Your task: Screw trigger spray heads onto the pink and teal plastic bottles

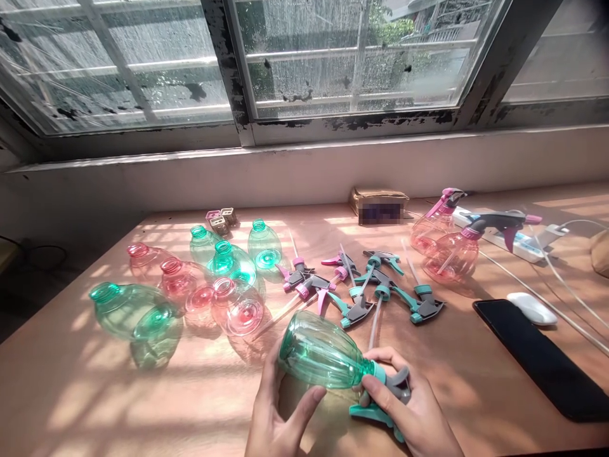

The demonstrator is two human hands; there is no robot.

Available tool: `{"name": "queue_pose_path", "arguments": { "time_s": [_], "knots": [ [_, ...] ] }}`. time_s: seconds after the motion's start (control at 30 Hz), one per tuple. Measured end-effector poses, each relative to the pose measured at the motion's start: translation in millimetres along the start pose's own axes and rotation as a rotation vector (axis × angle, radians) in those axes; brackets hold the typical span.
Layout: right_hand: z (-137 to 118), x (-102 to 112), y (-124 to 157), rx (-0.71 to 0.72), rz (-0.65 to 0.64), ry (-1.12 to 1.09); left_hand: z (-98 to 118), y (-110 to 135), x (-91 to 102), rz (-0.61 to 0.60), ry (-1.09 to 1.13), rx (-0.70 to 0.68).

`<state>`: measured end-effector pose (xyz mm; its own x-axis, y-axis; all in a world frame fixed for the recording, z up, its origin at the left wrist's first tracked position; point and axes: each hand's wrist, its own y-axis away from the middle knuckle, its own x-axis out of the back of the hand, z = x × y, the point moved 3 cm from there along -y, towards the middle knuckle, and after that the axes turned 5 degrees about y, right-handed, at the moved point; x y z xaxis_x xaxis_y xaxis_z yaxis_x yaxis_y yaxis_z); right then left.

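Note:
A clear green bottle (321, 355) is tipped on its side above the table, its base toward the left and its neck toward the right. My left hand (280, 412) supports it near the base, fingers behind and thumb apart from the side. At the neck, my right hand (404, 400) grips a teal and grey trigger spray head (378, 374) that meets the bottle mouth. How far the head is screwed on cannot be seen. Beyond my hands lie several loose spray heads with thin tubes, among them a teal one (356, 308) and a pink one (316, 285).
Loose green bottles (126, 311) and pink bottles (238, 308) cluster at the left. Two pink bottles with sprayers (450, 257) stand right, near a power strip (514, 244), cables, a black phone (542, 358) and a white case (530, 309). A small box (378, 206) sits by the wall.

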<state>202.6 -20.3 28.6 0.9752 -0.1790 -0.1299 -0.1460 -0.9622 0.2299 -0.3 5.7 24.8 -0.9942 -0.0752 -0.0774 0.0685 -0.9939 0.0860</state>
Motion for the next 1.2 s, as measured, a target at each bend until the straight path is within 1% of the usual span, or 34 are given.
{"name": "queue_pose_path", "arguments": {
  "time_s": [0.6, 0.83, 1.0, 1.2],
  "knots": [
    [-3.1, -1.4, 0.5, -0.002, 0.010, -0.003, -3.4, -0.5, 0.6, -0.013, -0.010, 0.010],
    [-2.2, -1.0, 1.2, 0.005, 0.005, 0.007, -4.1, -0.6, 1.1, 0.007, -0.032, 0.001],
    [-2.8, -1.4, 1.7, -0.002, 0.006, 0.024, -6.0, -0.3, 1.7, 0.001, -0.027, 0.014],
    [-2.5, -1.5, 2.1, -0.018, 0.005, 0.021, -2.5, -0.9, 1.1, 0.000, -0.047, -0.001]
  ]
}}
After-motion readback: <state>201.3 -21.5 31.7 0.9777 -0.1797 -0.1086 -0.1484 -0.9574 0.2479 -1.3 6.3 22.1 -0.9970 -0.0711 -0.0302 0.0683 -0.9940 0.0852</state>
